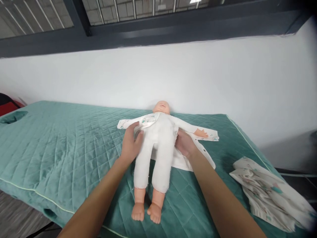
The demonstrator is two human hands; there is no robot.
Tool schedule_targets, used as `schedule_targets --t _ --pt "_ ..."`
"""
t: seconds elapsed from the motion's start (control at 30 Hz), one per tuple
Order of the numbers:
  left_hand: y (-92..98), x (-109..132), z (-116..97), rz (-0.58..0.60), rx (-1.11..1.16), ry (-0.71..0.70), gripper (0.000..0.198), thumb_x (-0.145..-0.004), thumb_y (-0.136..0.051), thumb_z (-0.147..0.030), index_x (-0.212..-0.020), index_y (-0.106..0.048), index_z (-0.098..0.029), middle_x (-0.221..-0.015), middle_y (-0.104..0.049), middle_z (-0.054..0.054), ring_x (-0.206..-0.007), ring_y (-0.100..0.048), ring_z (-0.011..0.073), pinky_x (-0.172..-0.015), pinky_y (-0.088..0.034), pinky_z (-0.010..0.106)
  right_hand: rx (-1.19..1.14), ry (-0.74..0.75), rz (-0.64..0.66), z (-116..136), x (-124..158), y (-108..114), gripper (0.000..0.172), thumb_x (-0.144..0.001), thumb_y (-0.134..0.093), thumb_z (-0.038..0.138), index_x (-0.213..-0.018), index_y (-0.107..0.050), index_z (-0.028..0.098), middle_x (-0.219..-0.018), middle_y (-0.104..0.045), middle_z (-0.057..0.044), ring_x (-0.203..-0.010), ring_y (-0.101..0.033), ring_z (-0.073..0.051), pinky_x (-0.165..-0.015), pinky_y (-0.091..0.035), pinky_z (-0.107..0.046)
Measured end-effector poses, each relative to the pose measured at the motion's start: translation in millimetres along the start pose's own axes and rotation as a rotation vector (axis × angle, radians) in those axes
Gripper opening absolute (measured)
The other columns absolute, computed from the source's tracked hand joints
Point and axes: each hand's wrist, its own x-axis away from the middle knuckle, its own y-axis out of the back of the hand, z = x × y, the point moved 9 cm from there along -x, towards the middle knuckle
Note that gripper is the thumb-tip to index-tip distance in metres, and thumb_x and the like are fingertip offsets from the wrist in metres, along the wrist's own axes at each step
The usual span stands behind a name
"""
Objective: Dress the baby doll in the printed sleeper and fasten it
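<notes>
A baby doll with a white cloth body lies on its back, head toward the wall and bare feet toward me. A white printed baby shirt is on its arms. The front hangs open, with one panel spread under the doll on the right and another lying over the chest on the left. My left hand rests at the doll's left-hand side in view, thumb and index finger apart, beside the shirt. Against the opposite side, my right hand is closed on the shirt's edge; its fingertips are partly hidden.
A green quilted cover lies under the doll on the bed. Crumpled printed clothing sits at the right edge. Behind stands a white wall below a dark window frame. A red and black item shows at far left.
</notes>
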Motion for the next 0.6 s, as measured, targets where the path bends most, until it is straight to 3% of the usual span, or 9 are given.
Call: schedule_targets --t 0.07,0.17,0.27,0.37,0.47,0.6 --pt "-3.7 1.8 33.7 0.041 0.143 0.153 0.043 -0.093 -0.056 -0.038 -0.132 -0.054 -0.02 -0.141 -0.059 0.012 -0.134 -0.054 0.0254 -0.116 -0.04 0.045 0.08 0.014 -0.052 -1.6 -2.3 3.0 0.036 -0.081 -0.06 0.05 -0.105 -0.064 0.024 -0.087 -0.072 -0.004 -0.083 -0.067 -0.023 -0.076 -0.055 -0.036" --pt "-14.2 -0.6 61.2 0.093 0.342 0.286 0.043 -0.092 -0.057 -0.04 -0.131 -0.055 -0.02 -0.139 -0.062 0.011 -0.129 -0.058 0.0217 -0.113 -0.044 0.039 0.164 0.025 -0.134 -6.4 -9.9 9.3 0.025 -0.078 -0.058 0.041 -0.093 -0.062 0.022 -0.078 -0.068 -0.001 -0.07 -0.061 -0.02 -0.069 -0.052 -0.034" --pt "-21.9 -6.2 66.7 0.133 0.407 0.311 0.042 -0.091 -0.058 -0.045 -0.125 -0.06 -0.019 -0.132 -0.065 0.01 -0.121 -0.06 0.02 -0.107 -0.046 0.035 0.234 0.053 -0.234 -9.4 -16.7 19.3 0.012 -0.071 -0.06 0.031 -0.077 -0.055 0.022 -0.066 -0.059 0.004 -0.065 -0.051 -0.016 -0.065 -0.046 -0.03" --pt "-24.9 -7.9 65.4 0.152 0.486 0.312 0.039 -0.089 -0.062 -0.05 -0.112 -0.065 -0.018 -0.116 -0.07 0.007 -0.106 -0.063 0.0182 -0.094 -0.05 0.03 0.272 0.065 -0.301 -10.1 -17.7 27.5 0.012 -0.065 -0.062 0.026 -0.068 -0.051 0.022 -0.06 -0.053 0.005 -0.065 -0.044 -0.015 -0.062 -0.041 -0.027" --pt "-23.1 -5.2 69.8 0.124 0.621 0.374 0.04 -0.079 -0.073 -0.05 -0.101 -0.065 -0.017 -0.096 -0.069 0.002 -0.084 -0.062 0.0136 -0.077 -0.049 0.025 0.222 0.05 -0.248 -9.0 -14.8 24.7 0.011 -0.07 -0.06 0.03 -0.077 -0.058 0.022 -0.066 -0.06 0.002 -0.067 -0.05 -0.017 -0.065 -0.045 -0.029" --pt "-23.6 -0.7 75.0 0.137 0.759 0.467 0.044 -0.066 -0.085 -0.045 -0.09 -0.064 -0.015 -0.08 -0.065 -0.002 -0.066 -0.055 0.0093 -0.064 -0.044 0.023 0.117 0.015 -0.127 -6.3 -8.6 11.4 0.035 -0.086 -0.049 0.05 -0.097 -0.066 0.021 -0.081 -0.071 -0.005 -0.08 -0.063 -0.023 -0.075 -0.051 -0.034"
